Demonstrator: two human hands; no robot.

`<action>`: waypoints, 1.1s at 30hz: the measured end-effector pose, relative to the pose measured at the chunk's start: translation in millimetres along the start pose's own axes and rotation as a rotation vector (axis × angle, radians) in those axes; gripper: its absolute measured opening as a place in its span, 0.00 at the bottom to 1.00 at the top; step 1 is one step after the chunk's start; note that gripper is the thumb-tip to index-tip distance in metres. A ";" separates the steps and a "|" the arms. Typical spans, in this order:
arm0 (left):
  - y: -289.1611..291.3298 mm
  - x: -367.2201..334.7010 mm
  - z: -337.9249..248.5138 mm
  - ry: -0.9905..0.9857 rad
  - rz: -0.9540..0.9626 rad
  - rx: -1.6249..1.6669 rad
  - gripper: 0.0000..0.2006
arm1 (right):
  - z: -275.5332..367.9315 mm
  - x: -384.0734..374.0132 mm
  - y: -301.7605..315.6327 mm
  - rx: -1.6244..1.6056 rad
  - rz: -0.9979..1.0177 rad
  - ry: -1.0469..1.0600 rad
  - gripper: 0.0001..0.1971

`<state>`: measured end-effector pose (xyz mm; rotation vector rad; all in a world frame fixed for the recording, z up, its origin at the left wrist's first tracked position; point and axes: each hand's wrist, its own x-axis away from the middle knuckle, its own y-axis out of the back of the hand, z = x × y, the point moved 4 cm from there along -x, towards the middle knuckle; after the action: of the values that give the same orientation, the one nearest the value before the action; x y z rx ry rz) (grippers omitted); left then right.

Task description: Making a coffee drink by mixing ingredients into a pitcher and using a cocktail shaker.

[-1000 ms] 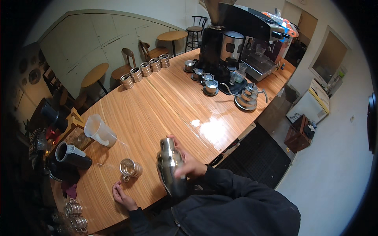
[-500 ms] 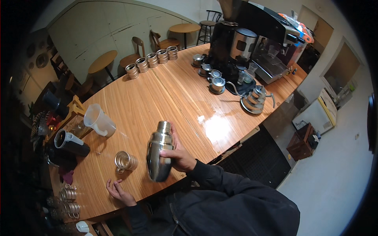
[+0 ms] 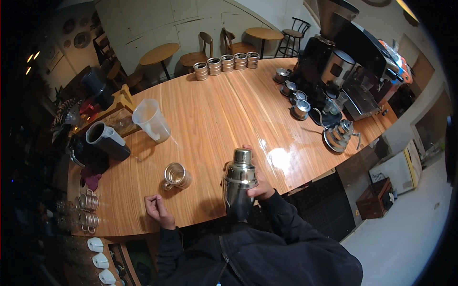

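Note:
My right hand (image 3: 261, 188) is wrapped round a shiny metal cocktail shaker (image 3: 240, 186), capped and nearly upright, close to the table's near edge. Part of that hand is hidden behind the shaker. Farther left, my left hand (image 3: 160, 212) hovers by the near edge with its fingers loosely curled and the thumb apart, holding nothing. Just beyond it stands a ribbed metal-coloured mug (image 3: 177, 177), its handle turned toward the left hand. A clear plastic pitcher (image 3: 151, 121) stands farther back on the wooden table (image 3: 205, 119).
Several ribbed cups (image 3: 227, 62) line the far edge. At right are small metal drip filters (image 3: 301, 109), a gooseneck kettle (image 3: 339, 136), a grinder (image 3: 329, 62) and an espresso machine (image 3: 365, 100). A dark jug (image 3: 108, 140), mugs (image 3: 88, 202) and white cups (image 3: 100, 260) are at left.
The view has swung, shifting the table's things in the picture. The shaker, tilted before, is now more upright, still in my right hand. My left hand's fingers have curled in more.

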<state>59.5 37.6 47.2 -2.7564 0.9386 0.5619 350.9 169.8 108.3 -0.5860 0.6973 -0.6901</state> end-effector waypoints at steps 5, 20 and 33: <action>-16.9 -11.6 -20.6 -0.195 0.234 -0.080 0.08 | -27.5 -6.3 -10.5 -0.133 -0.498 -0.036 0.62; -125.2 -22.7 -145.5 -0.748 0.883 -0.508 0.18 | -55.3 27.6 -52.6 1.177 -0.129 0.160 0.51; -6.7 -77.2 -2.2 0.245 0.285 0.130 0.18 | -52.8 -34.4 -52.9 1.631 -0.175 0.225 0.41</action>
<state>7.9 84.7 80.8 -2.6316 1.3838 0.1932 273.1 148.3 124.1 0.9528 0.1082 -1.2279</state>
